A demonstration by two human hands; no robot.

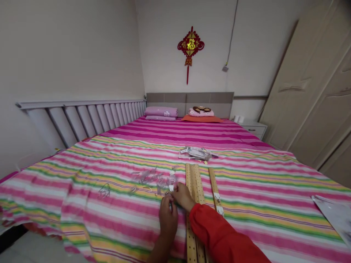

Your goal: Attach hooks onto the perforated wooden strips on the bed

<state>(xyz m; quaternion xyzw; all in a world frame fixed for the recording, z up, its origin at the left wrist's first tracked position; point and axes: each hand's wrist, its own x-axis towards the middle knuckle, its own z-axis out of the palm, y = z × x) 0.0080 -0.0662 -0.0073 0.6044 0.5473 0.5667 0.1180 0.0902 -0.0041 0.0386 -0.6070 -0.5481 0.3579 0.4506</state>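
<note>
My left hand lies on the striped bed sheet with its fingers curled together around a small piece I cannot make out. My right hand, in a red sleeve, pinches a small clear clip at the edge of a scatter of clear plastic clips. The two hands touch each other. Right beside them lie three wooden strips with rows of holes, running away from me; the rightmost strip carries white clips.
A clear plastic bag of parts lies further up the bed. Pillows rest at the grey headboard. A grey rail runs along the left, a wardrobe stands on the right, a nightstand beside it. A grey sheet lies at the right edge.
</note>
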